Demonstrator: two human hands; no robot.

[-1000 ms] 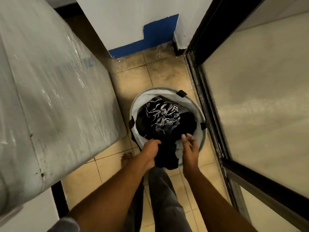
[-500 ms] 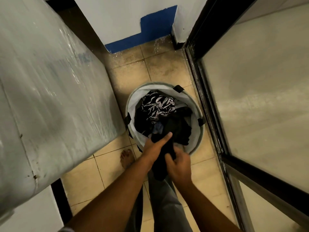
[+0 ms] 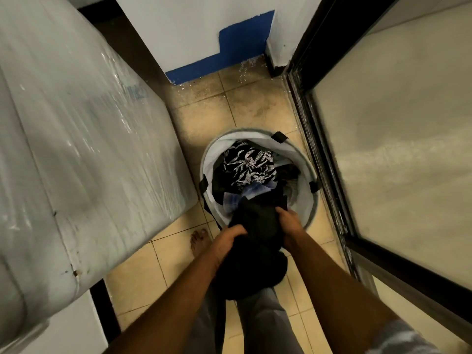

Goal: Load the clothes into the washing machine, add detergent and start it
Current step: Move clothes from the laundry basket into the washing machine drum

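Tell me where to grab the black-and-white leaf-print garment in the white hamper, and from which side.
Grip the leaf-print garment by its top folds, from straight above: it lies crumpled on top, and the white hamper walls off every side.

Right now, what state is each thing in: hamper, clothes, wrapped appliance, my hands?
Laundry hamper: upright on the tiles, clothes inside.
Black garment: half lifted out, hanging between both hands.
Leaf-print garment: lying in the hamper.
Left hand: grips the black garment.
Right hand: grips the black garment.
Plastic-wrapped appliance: lid state cannot be told.
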